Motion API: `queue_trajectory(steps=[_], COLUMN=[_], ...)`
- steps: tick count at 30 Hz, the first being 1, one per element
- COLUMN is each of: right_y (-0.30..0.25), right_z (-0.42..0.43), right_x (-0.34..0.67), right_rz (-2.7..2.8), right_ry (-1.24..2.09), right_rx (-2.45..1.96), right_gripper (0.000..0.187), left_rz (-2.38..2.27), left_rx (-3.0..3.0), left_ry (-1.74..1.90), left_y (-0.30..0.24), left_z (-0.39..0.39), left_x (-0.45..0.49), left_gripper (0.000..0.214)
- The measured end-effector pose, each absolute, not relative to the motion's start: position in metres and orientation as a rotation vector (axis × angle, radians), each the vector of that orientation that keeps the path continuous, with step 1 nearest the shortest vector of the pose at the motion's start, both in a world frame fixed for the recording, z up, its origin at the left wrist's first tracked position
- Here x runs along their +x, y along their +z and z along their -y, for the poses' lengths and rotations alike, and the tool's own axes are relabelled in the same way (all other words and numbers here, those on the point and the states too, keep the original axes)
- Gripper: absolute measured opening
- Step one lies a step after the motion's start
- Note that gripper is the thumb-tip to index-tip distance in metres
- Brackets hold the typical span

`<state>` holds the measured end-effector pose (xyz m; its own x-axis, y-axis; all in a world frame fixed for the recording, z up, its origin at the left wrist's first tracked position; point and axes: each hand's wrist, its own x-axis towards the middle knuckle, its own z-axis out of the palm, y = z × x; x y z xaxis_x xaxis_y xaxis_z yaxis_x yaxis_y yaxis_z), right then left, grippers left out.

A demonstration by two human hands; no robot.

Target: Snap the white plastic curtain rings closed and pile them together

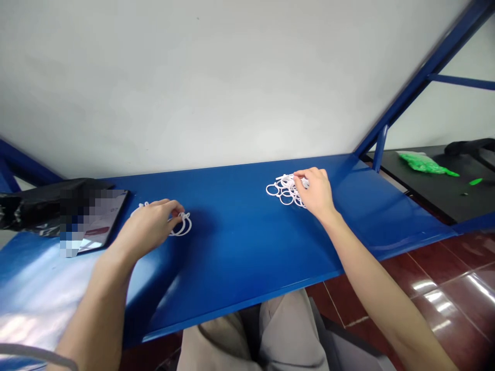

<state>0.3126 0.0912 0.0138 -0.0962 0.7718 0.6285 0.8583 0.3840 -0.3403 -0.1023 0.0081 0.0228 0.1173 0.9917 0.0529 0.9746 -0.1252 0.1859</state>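
My left hand (158, 221) is over the left part of the blue table, thumb and fingers pinched on a white plastic ring (189, 224) with a small knob on its rim. A second ring overlaps it, partly behind the fingers. More white pieces (141, 206) show just past the back of this hand. To the right, my right hand (315, 190) reaches into a small pile of white plastic rings (286, 197). Its thumb and fingertips close at the top of the pile, on a white piece mostly hidden by the fingers; whether it is lifted I cannot tell.
The blue table (232, 247) meets a pale wall (232, 82) at the back. At the left lie a dark tablet (102, 226) and a black bag (38, 206). Beyond the blue frame (381, 147), a black table (472, 190) bears a bag of green pieces (423, 163).
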Motion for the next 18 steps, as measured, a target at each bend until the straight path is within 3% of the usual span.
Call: queue_trajectory(steps=[4, 12, 18], right_y=[0.013, 0.003, -0.003], right_z=[-0.074, -0.031, -0.031], right_x=[0.282, 0.231, 0.228], right_rz=[2.029, 2.363, 2.208], right_ry=[-0.044, 0.514, 0.779], right_rx=[-1.181, -0.875, -0.884], right_gripper=[0.024, 0.035, 0.013], left_rz=[-1.972, -1.547, -1.374], left_rx=[2.24, 2.012, 1.711], left_ry=[0.396, 0.856, 0.922], left_y=[0.026, 0.014, 0.008], left_z=[-0.005, 0.003, 0.004], left_x=[-0.067, -0.005, 0.005], left_gripper=[0.03, 0.024, 0.026])
